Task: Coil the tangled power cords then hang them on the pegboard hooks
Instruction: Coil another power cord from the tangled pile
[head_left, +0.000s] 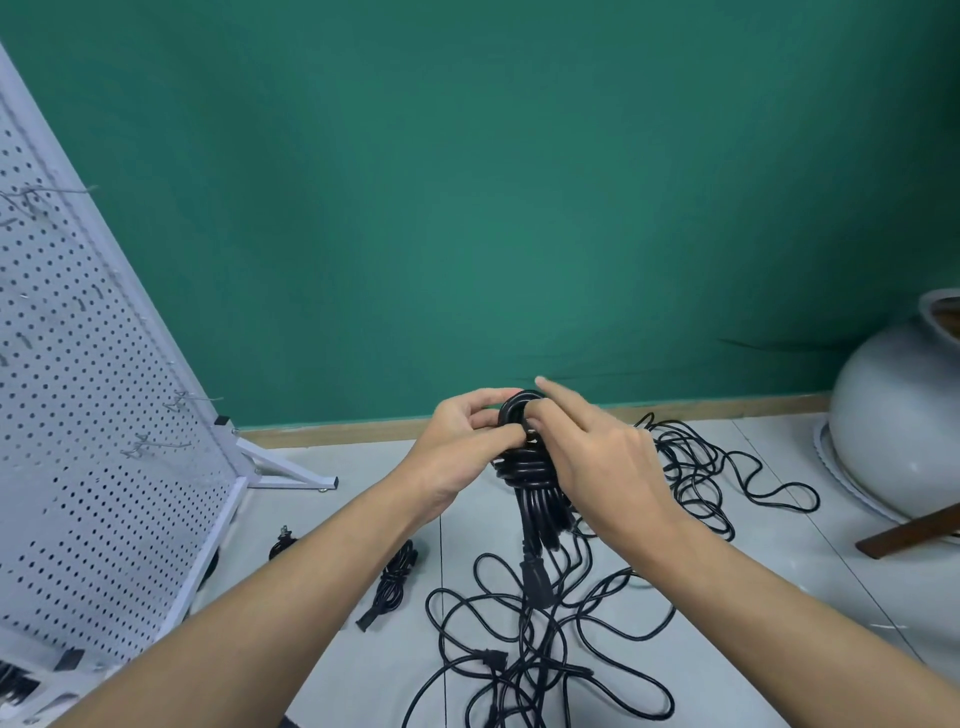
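Through your head camera, your left hand (465, 441) pinches the top loop of the bundled cord (535, 478). Your right hand (602, 457) curls round it from the other side, forefinger lifted straight. The bundled cord hangs upright between your hands above the loose cords (545, 654) tangled on the floor (363, 467); a small wound cord (395, 571) lies left of them, and the pegboard (93, 415) with its hooks (195, 400) stands well apart at your left.

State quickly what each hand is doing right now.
Left hand: grips the top of the coiled cord.
Right hand: holds the same coiled cord, index finger straight.
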